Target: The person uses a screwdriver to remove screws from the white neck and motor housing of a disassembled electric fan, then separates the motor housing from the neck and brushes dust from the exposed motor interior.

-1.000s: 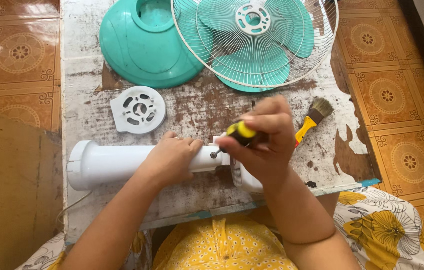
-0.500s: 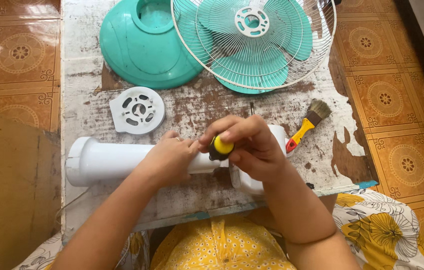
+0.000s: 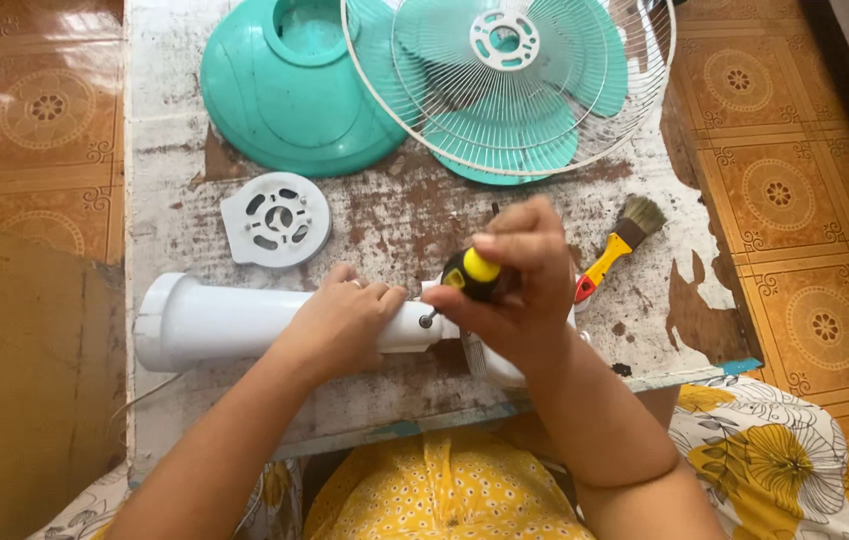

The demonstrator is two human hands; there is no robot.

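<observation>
The tabletop (image 3: 184, 120) is a worn board with white paint flaking off to brown, and everything on it looks laid out within easy reach of the seated person at its near edge.

Largest are the fan parts along the far edge. A round wire fan guard (image 3: 584, 120) lies flat over teal blades (image 3: 544, 140) towards the far right corner, and a teal dome-shaped cover (image 3: 294, 90) lies beside it on the left, its rim touching or just under the guard. Being flat, none of them is likely to roll.

Next comes the white fan stand tube (image 3: 214, 320), lying on its side along the near edge with its flared end towards the left edge. The left hand (image 3: 344, 325) is closed over the tube near its right end, pressing it down, apparently so that it cannot turn. The right hand (image 3: 519, 285) grips a screwdriver (image 3: 471, 272) with a black and yellow handle, its tip angled down and left into the tube's end, just beside the left hand's fingers; a white housing shows partly under that hand.

A white round vented plate (image 3: 276, 218) lies flat between the dome and the tube. A small brush (image 3: 616, 245) with a yellow and red handle lies near the right edge, bristles pointing away.

No package, label or sign shows anywhere on the tabletop.
</observation>
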